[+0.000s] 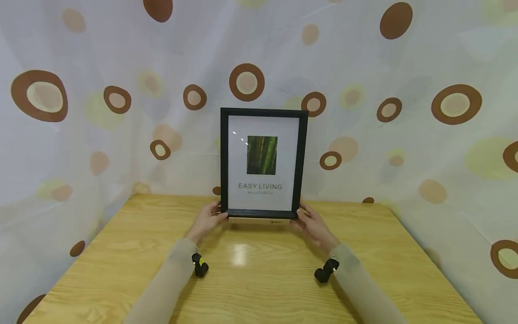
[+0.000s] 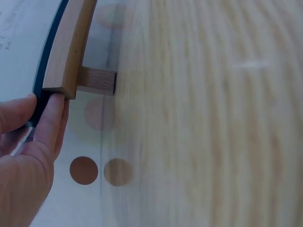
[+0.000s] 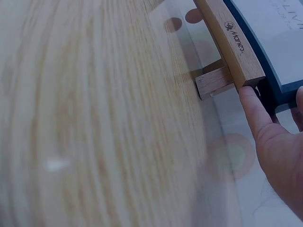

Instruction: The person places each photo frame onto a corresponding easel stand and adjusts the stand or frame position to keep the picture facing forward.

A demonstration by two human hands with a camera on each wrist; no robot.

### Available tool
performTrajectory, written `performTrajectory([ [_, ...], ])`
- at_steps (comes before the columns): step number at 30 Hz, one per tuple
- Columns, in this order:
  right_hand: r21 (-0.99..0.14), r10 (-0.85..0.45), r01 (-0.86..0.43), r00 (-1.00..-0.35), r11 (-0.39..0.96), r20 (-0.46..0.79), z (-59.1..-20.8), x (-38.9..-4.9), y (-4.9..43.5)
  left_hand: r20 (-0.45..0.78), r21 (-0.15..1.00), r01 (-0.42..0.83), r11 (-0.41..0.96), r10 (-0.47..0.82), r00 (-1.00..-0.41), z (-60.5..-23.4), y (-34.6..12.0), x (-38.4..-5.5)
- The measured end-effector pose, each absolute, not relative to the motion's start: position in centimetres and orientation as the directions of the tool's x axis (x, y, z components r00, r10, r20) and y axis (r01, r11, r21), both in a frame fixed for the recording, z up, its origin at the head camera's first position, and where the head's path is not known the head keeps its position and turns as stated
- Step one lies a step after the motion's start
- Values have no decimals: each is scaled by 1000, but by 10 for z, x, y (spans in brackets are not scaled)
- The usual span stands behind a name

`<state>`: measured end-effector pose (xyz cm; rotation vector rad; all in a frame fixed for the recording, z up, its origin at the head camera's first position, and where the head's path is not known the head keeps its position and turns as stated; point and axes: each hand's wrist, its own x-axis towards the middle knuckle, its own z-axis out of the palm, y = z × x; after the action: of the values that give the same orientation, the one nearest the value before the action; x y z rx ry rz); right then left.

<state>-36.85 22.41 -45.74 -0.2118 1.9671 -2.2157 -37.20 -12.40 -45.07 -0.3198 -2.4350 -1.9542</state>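
Observation:
A black picture frame (image 1: 263,198) stands upright, leaning slightly back, with a white mat, a small green bamboo picture and the words EASY LIVING. Its bottom edge sits on the wooden ledge (image 3: 232,42) of a small stand, which has a printed logo and a short wooden foot (image 2: 97,81) below. At the lower left corner my left hand (image 1: 207,220) pinches the frame, thumb on the front and fingertips against the ledge's end. My right hand (image 1: 314,225) grips the lower right corner likewise, its index finger touching the ledge's other end. The rest of the stand is hidden behind the frame.
The stand is on a light wooden table (image 1: 259,283) with a glossy top. Behind and on both sides hangs a white curtain (image 1: 356,58) with brown and yellow circles. Small black wrist cameras (image 1: 200,265) are worn at both cuffs.

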Motion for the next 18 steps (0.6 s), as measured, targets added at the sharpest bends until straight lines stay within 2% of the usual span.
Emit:
performTrajectory([
  [18, -995, -196, 30, -980, -97, -10, -453, -374, 234, 110, 981, 128, 143, 131, -985, -447, -109, -378],
])
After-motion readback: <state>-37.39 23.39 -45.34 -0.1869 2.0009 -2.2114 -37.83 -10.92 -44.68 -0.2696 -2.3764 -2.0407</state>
